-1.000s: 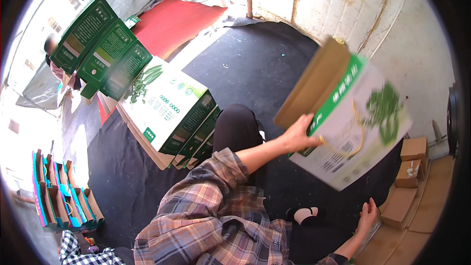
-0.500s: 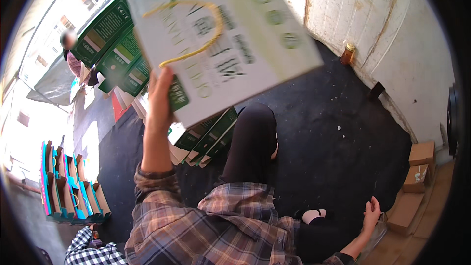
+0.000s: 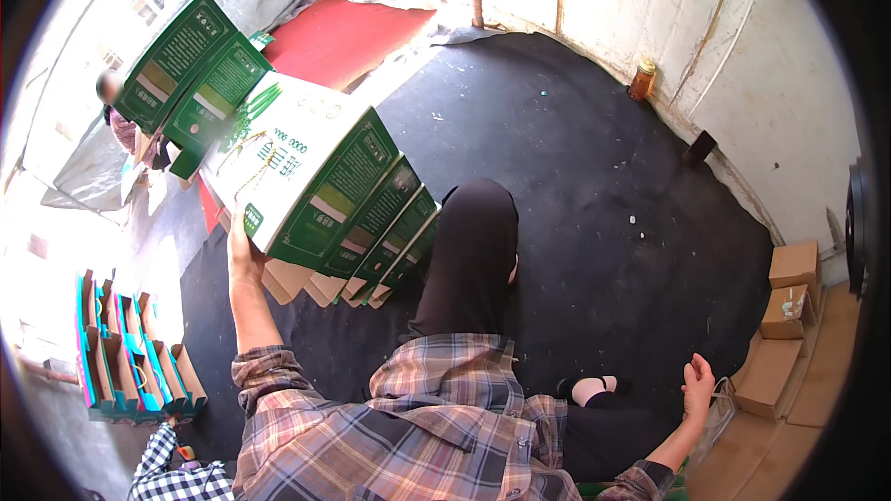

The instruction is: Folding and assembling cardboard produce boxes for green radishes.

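A white gift box (image 3: pixel 320 116) with green side panels and a yellow cord handle lies with its white face up on a row of similar green boxes (image 3: pixel 399 223), in front of my knee. My left hand (image 3: pixel 245 249) is closed on its near left corner; the fingers under the box are hidden. Beyond it, to the left, more green boxes (image 3: pixel 186 70) stand with their printed panels showing. Off to the right, low over the mat near some brown cartons, my right hand (image 3: pixel 698 388) is empty, its fingers loosely apart.
Black matting (image 3: pixel 603 195) covers the floor. Brown cartons (image 3: pixel 781 376) line the right edge. An amber jar (image 3: pixel 641 81) and a dark block (image 3: pixel 700 147) stand along the white wall. Blue-edged open cartons (image 3: pixel 139 353) are at left. One person's checked sleeve (image 3: pixel 162 455) shows nearby; another person (image 3: pixel 121 121) is farther off.
My left hand has brought the gift box down and to the left, from up close in front of me onto the row of green boxes. The right hand has hardly moved.
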Action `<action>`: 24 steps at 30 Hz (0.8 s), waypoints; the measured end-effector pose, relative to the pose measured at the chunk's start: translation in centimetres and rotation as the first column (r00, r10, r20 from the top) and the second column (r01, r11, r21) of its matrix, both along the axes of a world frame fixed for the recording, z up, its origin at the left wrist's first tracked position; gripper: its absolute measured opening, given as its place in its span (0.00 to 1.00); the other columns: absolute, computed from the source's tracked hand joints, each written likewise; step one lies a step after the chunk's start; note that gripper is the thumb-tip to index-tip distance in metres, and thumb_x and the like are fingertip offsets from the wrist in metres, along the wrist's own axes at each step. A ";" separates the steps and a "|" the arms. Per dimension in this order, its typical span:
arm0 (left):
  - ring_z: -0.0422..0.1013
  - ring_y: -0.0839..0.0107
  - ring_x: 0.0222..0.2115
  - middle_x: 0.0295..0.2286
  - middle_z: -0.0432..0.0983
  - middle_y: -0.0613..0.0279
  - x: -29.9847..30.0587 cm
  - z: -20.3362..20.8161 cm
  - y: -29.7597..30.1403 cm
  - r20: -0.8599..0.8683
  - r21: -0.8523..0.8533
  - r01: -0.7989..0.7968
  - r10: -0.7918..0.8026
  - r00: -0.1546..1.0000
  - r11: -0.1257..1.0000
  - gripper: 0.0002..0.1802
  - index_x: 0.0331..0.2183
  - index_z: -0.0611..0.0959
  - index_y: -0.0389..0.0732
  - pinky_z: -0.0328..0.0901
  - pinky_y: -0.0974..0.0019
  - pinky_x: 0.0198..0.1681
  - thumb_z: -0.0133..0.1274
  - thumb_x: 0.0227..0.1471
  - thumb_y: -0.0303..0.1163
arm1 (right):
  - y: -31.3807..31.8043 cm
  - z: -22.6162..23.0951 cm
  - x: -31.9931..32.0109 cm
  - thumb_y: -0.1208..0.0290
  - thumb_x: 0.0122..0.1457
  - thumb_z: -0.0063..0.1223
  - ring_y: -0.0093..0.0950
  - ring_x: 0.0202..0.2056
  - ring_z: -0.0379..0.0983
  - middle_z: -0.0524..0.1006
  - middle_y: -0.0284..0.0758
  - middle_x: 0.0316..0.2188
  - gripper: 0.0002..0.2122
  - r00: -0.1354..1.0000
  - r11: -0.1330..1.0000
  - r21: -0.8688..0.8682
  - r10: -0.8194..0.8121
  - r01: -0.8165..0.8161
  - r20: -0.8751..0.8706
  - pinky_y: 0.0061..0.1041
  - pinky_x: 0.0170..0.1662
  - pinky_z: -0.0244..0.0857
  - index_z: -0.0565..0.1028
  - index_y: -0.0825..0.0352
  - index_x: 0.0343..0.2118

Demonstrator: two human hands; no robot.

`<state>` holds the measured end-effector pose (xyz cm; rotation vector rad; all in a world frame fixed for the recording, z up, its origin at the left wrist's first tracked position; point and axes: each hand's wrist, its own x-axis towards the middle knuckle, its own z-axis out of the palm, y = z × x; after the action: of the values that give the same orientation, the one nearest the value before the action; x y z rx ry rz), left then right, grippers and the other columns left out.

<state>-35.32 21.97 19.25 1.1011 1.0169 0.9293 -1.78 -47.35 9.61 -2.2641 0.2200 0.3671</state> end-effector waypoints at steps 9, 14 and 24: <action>0.73 0.65 0.38 0.43 0.74 0.54 -0.2 -0.7 0.6 0.009 0.041 0.030 -0.030 0.999 0.999 0.29 0.51 0.69 0.36 0.71 0.64 0.36 0.39 0.58 0.49 | -0.9 -0.8 0.1 0.70 0.56 0.52 0.23 0.41 0.71 0.73 0.36 0.46 0.19 1.000 1.000 0.011 -0.002 0.002 -0.009 0.18 0.32 0.64 0.69 0.65 0.51; 0.70 0.63 0.44 0.46 0.71 0.53 1.1 0.6 1.0 -0.321 0.053 -0.056 0.070 0.944 0.997 0.33 0.52 0.68 0.37 0.70 0.57 0.37 0.42 0.56 0.53 | -0.8 -0.3 -0.4 0.71 0.55 0.52 0.22 0.38 0.71 0.75 0.36 0.42 0.18 1.000 1.000 0.020 -0.013 0.013 -0.017 0.19 0.35 0.65 0.71 0.67 0.49; 0.62 0.56 0.51 0.48 0.68 0.51 3.9 6.8 -6.2 -0.193 0.977 0.202 0.683 0.705 0.068 0.21 0.48 0.74 0.35 0.54 0.59 0.56 0.54 0.51 0.31 | 0.1 0.1 -0.2 0.72 0.55 0.52 0.23 0.38 0.72 0.75 0.36 0.40 0.17 0.994 0.994 0.083 -0.078 0.071 0.074 0.21 0.37 0.66 0.71 0.69 0.48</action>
<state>-31.46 15.78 26.01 2.6913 1.1144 1.7556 -2.01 -47.27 9.66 -2.1795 0.2445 0.2442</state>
